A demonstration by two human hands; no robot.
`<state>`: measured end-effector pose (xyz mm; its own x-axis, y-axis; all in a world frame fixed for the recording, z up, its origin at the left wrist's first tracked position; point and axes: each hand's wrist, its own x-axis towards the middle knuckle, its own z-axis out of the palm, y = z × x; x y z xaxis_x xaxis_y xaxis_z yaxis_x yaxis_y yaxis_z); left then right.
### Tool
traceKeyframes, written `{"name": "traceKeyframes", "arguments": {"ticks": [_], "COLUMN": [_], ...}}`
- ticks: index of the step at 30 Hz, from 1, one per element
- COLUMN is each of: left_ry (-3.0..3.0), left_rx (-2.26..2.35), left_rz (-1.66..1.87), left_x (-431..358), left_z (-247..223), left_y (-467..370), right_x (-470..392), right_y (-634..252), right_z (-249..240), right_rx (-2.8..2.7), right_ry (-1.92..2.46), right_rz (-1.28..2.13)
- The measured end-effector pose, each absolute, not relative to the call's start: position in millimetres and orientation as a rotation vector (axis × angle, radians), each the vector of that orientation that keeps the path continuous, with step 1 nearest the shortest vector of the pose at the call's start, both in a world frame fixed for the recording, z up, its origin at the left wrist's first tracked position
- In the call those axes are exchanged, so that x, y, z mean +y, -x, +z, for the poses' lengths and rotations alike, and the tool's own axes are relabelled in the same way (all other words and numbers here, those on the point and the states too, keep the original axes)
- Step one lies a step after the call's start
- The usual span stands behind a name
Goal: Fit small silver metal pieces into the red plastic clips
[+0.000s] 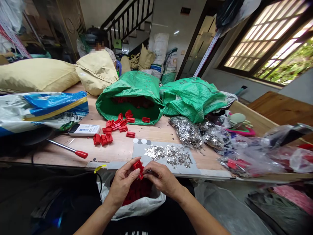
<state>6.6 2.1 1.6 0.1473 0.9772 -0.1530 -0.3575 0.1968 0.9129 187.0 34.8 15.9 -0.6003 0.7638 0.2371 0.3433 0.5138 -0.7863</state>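
Observation:
My left hand (121,180) grips a small red plastic part (137,165) between thumb and fingers, above the table's front edge. From the other side my right hand (163,179) pinches a thin metal piece (147,171) against that part; its exact kind is too small to make out. Below both hands an open white bag (156,201) holds many red parts. Just beyond, small flat metal pieces (168,155) lie scattered on a grey sheet (139,156). Loose red parts (116,125) spill from the mouth of a green woven sack (133,78).
Clear bags of metal pieces (187,130) lie to the right beside a second green sack (193,96). At left are a white box-shaped device (84,130), a red-tipped lever (73,149) and a blue-white sack (49,109). A person (97,42) sits behind beige sacks (97,70).

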Motion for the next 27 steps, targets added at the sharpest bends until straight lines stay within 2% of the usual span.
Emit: {"name": "traceKeyframes", "arguments": {"ticks": [27], "left_ry": [-0.508], "left_rx": [0.932], "left_rz": [1.253], "left_x": [10.8], "left_z": [5.1], "left_y": [-15.7], "right_x": [31.8], "right_y": [-180.5], "right_z": [7.5], "right_rx": [-2.315], "right_ry": [0.862], "right_rz": [0.363]}}
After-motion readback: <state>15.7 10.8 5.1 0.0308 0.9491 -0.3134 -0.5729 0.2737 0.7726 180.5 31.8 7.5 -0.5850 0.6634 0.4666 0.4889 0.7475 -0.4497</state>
